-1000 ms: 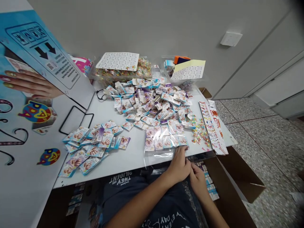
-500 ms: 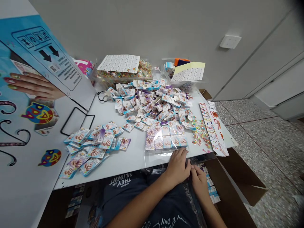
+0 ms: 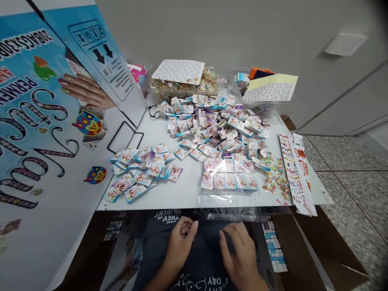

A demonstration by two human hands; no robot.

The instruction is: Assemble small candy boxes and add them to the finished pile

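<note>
while your left hand (image 3: 181, 239) and right hand (image 3: 241, 252) sit just your side of the table (image 3: 178, 199), the clear bag (image 3: 220, 200) lies flat on it.
your left fingers curl loosely with the thumb standing away, your right ones are spread wider, and you have hold of nothing visible in either. the bag's small boxes (image 3: 230, 181) lie in two rows, its near end reaching past the edge, between a box pile (image 3: 142, 178) to your left and colourful bits (image 3: 274, 178) to your right.
</note>
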